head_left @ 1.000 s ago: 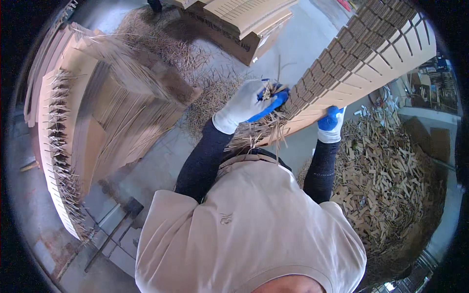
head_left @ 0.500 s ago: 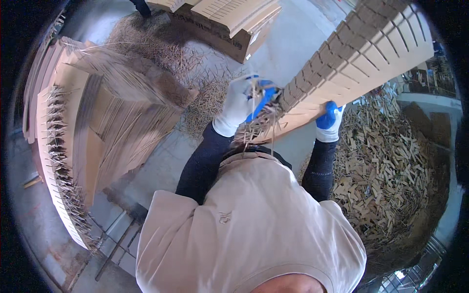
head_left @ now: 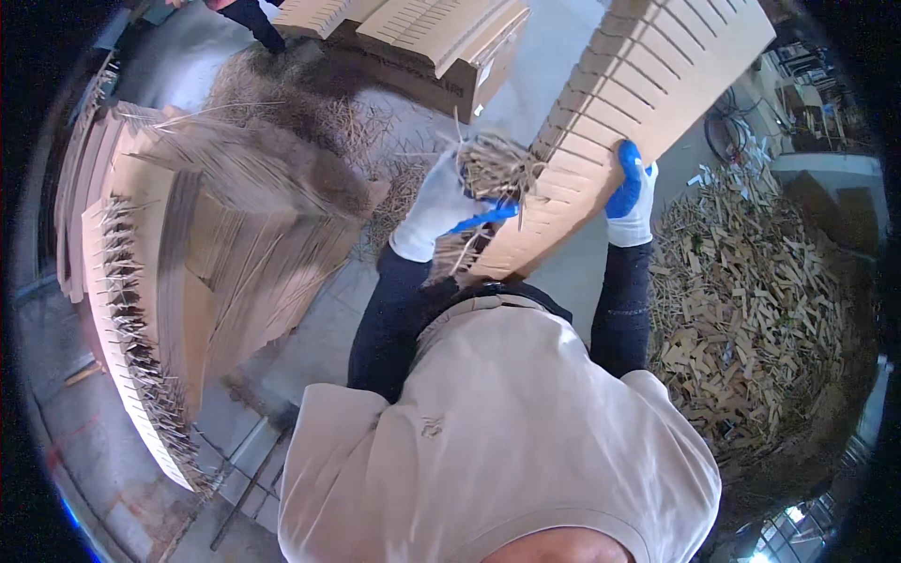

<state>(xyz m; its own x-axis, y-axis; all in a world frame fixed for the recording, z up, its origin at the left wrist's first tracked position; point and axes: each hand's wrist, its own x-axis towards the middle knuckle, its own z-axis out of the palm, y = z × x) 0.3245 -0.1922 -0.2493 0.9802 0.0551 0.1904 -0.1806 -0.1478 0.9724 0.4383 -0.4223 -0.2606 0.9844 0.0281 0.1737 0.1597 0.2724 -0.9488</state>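
Observation:
My left hand (head_left: 434, 208), in a white glove with blue coating, is closed around a loose bunch of thin cardboard strips (head_left: 497, 165). The bunch lies against the slotted left edge of a long stack of brown cardboard sheets (head_left: 601, 141), which slants from my waist up to the far right. Rows of narrow slits run along that edge. On the opposite edge my right hand (head_left: 631, 197), gloved the same way, grips the stack with its blue thumb on the face; its other fingers are mostly hidden. More strips (head_left: 455, 258) hang below my left hand.
Stacked slotted cardboard (head_left: 253, 272) stands at the left, strips bristling from its outer edge. A big heap of cardboard scraps (head_left: 751, 319) lies at the right. Strips litter the floor (head_left: 310, 113) ahead, near a cardboard box (head_left: 422, 70) and another person's leg (head_left: 255, 21).
The stack has tilted, so more of its slotted face shows. My left hand has moved slightly left and turned, with the strips now bunched above its fingers. My right hand keeps its grip.

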